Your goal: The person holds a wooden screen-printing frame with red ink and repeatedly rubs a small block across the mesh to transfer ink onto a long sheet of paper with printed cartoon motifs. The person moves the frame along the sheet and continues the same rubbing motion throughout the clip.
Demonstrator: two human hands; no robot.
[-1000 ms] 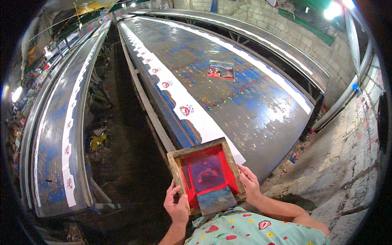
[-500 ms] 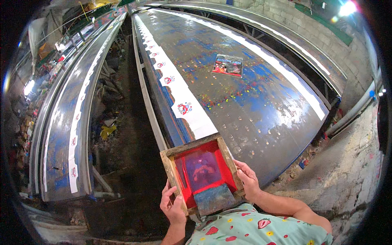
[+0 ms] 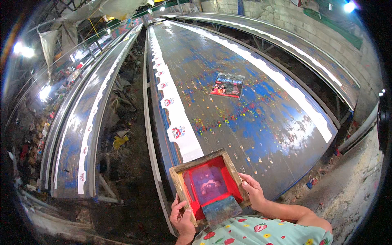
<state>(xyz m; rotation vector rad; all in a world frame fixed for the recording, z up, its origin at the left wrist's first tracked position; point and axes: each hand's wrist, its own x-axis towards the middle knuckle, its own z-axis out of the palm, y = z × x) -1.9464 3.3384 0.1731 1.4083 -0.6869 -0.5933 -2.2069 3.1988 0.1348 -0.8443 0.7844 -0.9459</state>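
A wooden printing screen (image 3: 200,160) is gripped at its two sides, tilted in front of my body. Its mesh has a red border around a purple, translucent middle with a faint figure. My left hand (image 3: 183,217) closes on the left rail, thumb on top. On the opposite rail is my right hand (image 3: 255,192), its fingers wrapped round the edge. A dark flat rectangular piece (image 3: 221,210), perhaps a squeegee, lies at the screen's near end. Beyond the frame, a white strip (image 3: 175,118) with red and blue printed figures runs along the table's left edge.
The long dark table (image 3: 261,171) is stained with blue paint and coloured spots. A flat printed packet (image 3: 227,86) lies on it. Another white strip (image 3: 286,90) follows its right side. To the left, past a dark gap, stands a second long table (image 3: 73,163). A block wall (image 3: 326,61) borders the right.
The screen has shifted a little to the right relative to the white strip and tilts more. Both hands keep their hold. The whole view has swung, so the tables appear lower.
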